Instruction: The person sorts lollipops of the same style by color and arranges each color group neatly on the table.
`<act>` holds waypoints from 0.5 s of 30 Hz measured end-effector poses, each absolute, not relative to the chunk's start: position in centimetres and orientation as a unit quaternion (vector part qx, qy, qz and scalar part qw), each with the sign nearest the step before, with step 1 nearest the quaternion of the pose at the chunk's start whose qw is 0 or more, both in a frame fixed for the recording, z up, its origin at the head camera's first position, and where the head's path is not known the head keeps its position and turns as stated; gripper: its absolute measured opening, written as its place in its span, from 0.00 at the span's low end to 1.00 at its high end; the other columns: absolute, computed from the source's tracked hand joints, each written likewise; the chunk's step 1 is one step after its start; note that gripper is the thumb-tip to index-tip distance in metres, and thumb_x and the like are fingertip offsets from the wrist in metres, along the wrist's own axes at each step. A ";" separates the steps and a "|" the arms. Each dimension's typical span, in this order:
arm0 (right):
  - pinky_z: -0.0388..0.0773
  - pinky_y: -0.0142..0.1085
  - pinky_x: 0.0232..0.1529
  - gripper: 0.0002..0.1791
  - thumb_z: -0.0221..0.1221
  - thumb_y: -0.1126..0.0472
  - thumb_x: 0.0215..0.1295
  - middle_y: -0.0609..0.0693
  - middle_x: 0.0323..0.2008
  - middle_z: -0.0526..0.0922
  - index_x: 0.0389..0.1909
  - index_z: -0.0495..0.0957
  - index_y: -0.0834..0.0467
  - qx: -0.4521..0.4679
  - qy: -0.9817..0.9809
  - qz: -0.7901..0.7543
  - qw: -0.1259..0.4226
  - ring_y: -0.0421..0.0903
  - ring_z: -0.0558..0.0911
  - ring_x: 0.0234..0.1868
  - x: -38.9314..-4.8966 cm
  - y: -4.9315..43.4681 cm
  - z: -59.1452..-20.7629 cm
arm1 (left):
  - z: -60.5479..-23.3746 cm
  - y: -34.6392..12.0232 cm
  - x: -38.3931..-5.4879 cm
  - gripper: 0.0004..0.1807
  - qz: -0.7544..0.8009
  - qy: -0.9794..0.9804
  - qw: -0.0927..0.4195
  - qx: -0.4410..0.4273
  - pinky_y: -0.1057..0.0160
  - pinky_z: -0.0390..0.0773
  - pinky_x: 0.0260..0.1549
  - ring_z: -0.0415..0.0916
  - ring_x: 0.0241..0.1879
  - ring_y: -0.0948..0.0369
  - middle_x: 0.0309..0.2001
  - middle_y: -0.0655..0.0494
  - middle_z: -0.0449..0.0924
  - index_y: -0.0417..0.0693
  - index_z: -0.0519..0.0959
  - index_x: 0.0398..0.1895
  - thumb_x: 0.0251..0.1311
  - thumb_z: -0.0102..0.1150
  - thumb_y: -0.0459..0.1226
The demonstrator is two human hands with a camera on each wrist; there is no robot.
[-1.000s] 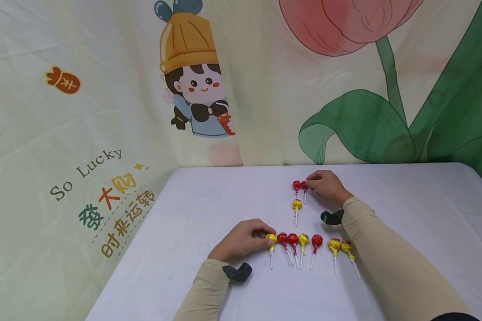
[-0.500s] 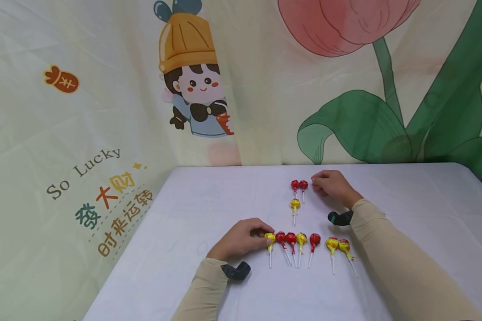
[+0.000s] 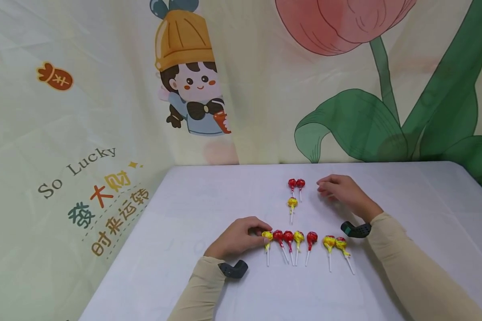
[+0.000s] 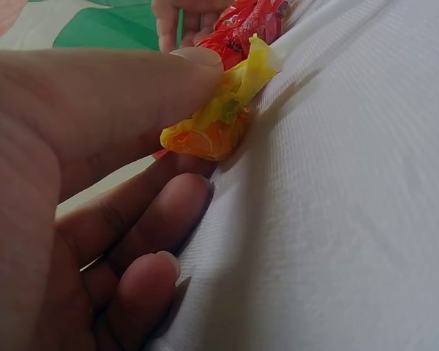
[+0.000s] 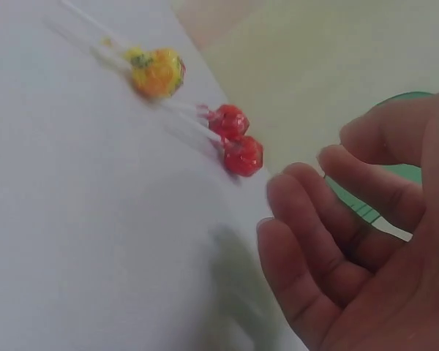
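Note:
My left hand (image 3: 239, 237) pinches the head of a yellow lollipop (image 4: 216, 124) between thumb and fingers, at the left end of a row on the table. Beside it in that row lie two red lollipops (image 3: 278, 236), a yellow lollipop (image 3: 299, 237) and another red lollipop (image 3: 312, 237). Over the table at the right, my right hand (image 3: 347, 192) holds nothing, its fingers loosely bent. To its left, a pair of red lollipops (image 5: 243, 155) lies at the back, heads side by side. Just in front of them is a yellow lollipop (image 5: 158, 73).
Two more yellow lollipops (image 3: 329, 242) lie at the right end of the front row, a gap apart from the red one. All rest on a white-covered table (image 3: 209, 191). Behind it hangs a printed cloth backdrop (image 3: 257, 89).
My right hand has let go of the right-hand red lollipop of the back pair and drawn away to the right. The left hand keeps its pinch on the yellow lollipop.

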State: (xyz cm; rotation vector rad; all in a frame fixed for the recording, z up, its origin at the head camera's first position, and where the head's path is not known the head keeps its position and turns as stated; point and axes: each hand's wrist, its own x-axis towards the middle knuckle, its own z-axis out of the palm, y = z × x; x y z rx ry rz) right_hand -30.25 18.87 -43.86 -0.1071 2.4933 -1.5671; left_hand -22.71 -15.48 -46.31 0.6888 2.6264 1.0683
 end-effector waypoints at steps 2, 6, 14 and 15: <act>0.75 0.49 0.58 0.26 0.53 0.47 0.75 0.59 0.55 0.80 0.62 0.74 0.62 -0.034 0.835 -0.541 0.096 0.56 0.78 0.54 -29.7 18.9 -43.9 | -46.3 -15.4 -22.7 0.14 0.362 0.895 0.113 0.234 0.62 0.74 0.43 0.74 0.42 0.64 0.40 0.69 0.79 0.65 0.85 0.50 0.60 0.69 0.45; 0.76 0.48 0.57 0.27 0.54 0.46 0.75 0.60 0.55 0.80 0.62 0.74 0.63 -0.040 0.827 -0.554 0.090 0.56 0.79 0.54 -28.7 19.2 -44.0 | -46.3 -15.4 -22.7 0.14 0.371 0.891 0.115 0.234 0.61 0.74 0.44 0.74 0.42 0.63 0.40 0.69 0.79 0.64 0.85 0.50 0.60 0.70 0.45; 0.78 0.42 0.51 0.24 0.55 0.47 0.75 0.58 0.52 0.82 0.60 0.76 0.62 -0.045 0.835 -0.543 0.079 0.54 0.80 0.50 -27.0 19.7 -44.5 | -46.4 -15.5 -22.8 0.14 0.368 0.893 0.121 0.230 0.60 0.74 0.44 0.74 0.42 0.63 0.40 0.69 0.78 0.65 0.84 0.50 0.60 0.69 0.47; 0.79 0.41 0.51 0.24 0.55 0.48 0.75 0.58 0.51 0.82 0.60 0.76 0.62 -0.045 0.837 -0.540 0.078 0.54 0.80 0.50 -26.8 19.8 -44.6 | -46.3 -15.5 -22.8 0.14 0.368 0.893 0.122 0.229 0.60 0.74 0.44 0.73 0.42 0.63 0.40 0.69 0.78 0.65 0.84 0.50 0.60 0.69 0.47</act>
